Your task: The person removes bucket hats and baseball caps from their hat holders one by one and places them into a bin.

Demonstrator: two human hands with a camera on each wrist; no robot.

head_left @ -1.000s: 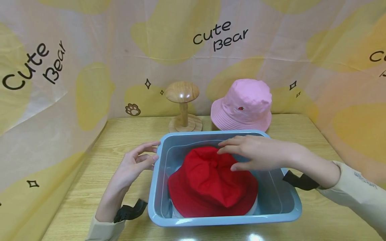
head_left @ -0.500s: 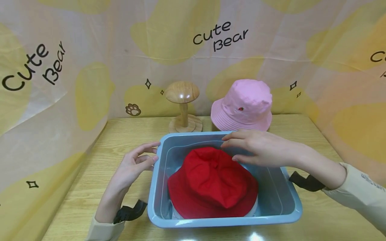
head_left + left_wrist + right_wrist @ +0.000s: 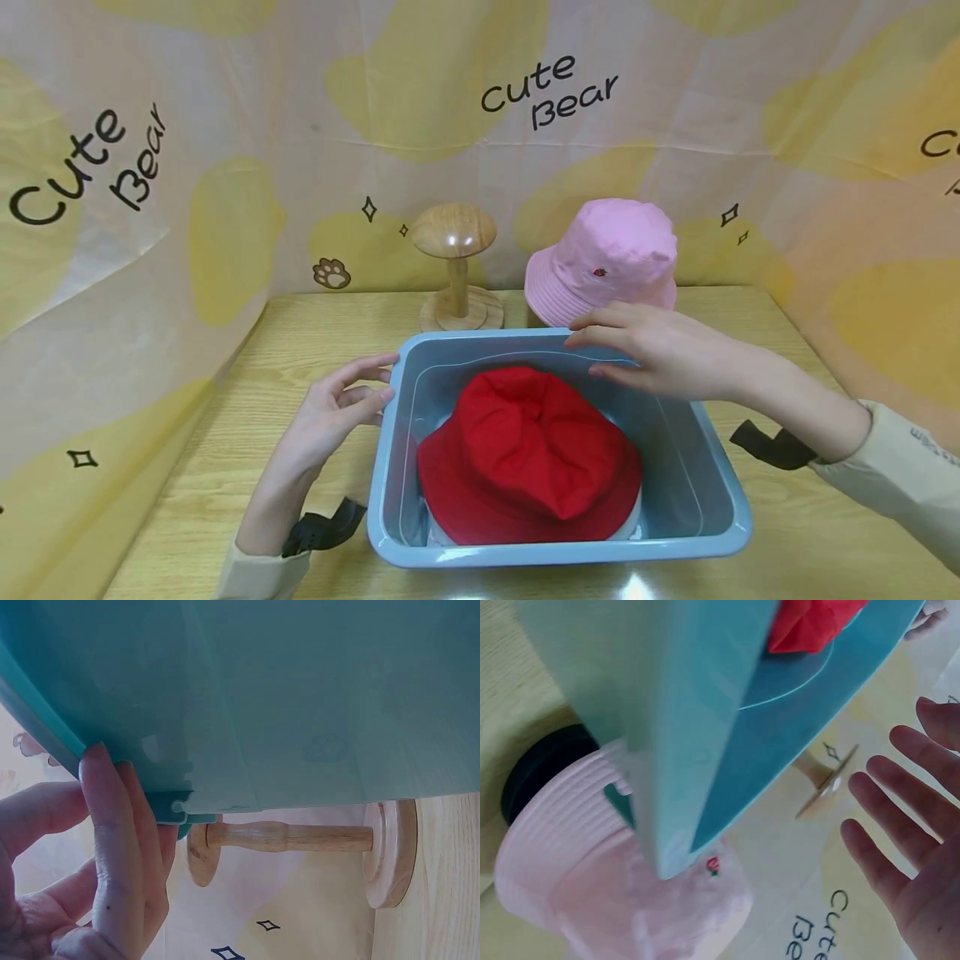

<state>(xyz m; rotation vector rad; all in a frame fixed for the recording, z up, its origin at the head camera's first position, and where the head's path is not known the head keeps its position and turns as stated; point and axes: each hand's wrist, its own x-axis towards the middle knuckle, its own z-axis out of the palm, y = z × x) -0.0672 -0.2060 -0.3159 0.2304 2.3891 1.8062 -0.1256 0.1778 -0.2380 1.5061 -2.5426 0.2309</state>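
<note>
A red bucket hat (image 3: 525, 450) lies crown up in a light blue plastic basin (image 3: 562, 552), with something pale showing under its brim. My left hand (image 3: 330, 412) touches the basin's left rim from outside, fingers (image 3: 112, 840) against the wall below the lip. Above the basin's far right side hovers my right hand (image 3: 660, 350), palm down in the head view. The right wrist view shows its fingers (image 3: 892, 817) spread and holding nothing. Behind the basin a pink bucket hat (image 3: 615, 250) with a small strawberry patch stands, partly hidden by my right hand.
A mushroom-shaped wooden hat stand (image 3: 453, 233) stands behind the basin, left of the pink hat. A dark round base (image 3: 544, 765) shows beneath that hat. Everything is on a wooden table (image 3: 315, 333), backed by a printed cloth (image 3: 420, 100).
My right hand has lifted off from over the red hat and moved back and right, toward the pink hat. The left hand and the basin stay about where they were.
</note>
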